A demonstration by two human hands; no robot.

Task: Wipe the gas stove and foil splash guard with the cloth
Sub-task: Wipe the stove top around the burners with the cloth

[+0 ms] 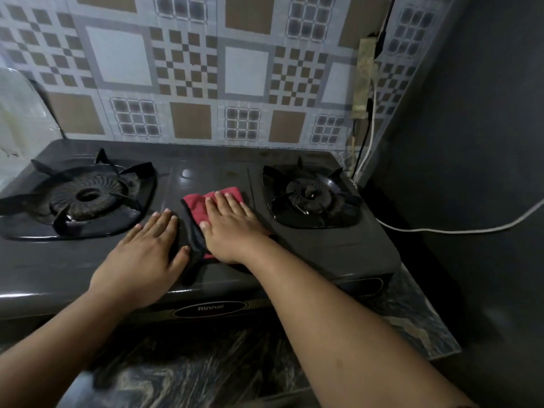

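Red cloth being pressed flat mid-stove

Red cloth (203, 209) is being held down by the right hand (232, 228), fingers straight and slightly apart, on the gas stove (338, 245) between the burners. The left hand (147, 251) is being rested flat beside it. Soft, limp and light, probably best pushed under a flat palm.

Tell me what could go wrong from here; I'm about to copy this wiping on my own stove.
The red and black cloth lies under the flat right hand, between two black pronged pan supports. A wide stroke could snag on the right support or the left one. The left hand only rests flat on the glossy black gas stove top, so it might slip.
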